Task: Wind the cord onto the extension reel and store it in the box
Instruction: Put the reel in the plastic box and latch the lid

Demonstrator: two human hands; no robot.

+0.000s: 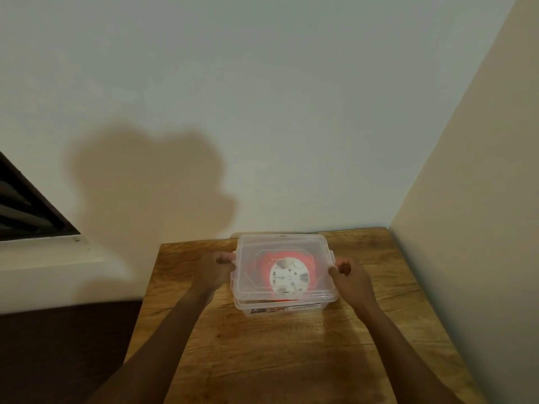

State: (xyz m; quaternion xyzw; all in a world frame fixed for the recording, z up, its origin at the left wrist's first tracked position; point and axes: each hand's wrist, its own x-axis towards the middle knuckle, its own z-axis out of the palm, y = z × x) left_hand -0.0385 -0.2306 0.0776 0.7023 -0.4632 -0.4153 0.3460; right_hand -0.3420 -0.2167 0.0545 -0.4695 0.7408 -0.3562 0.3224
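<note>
Print shows on the reel's white face (288,277) and the box's front label (284,309), but none is legible.

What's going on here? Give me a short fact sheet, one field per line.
Setting: wooden table in a wall corner
Box: clear plastic box, lid on top
Contents: red extension reel with white centre, seen through the lid
Left hand: grips the lid's left edge
Right hand: grips the lid's right edge
Stage: reel is inside; latches' state unclear

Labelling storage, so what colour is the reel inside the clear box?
Red-orange reel with a white centre disc, seen through the lid in the head view.
</note>
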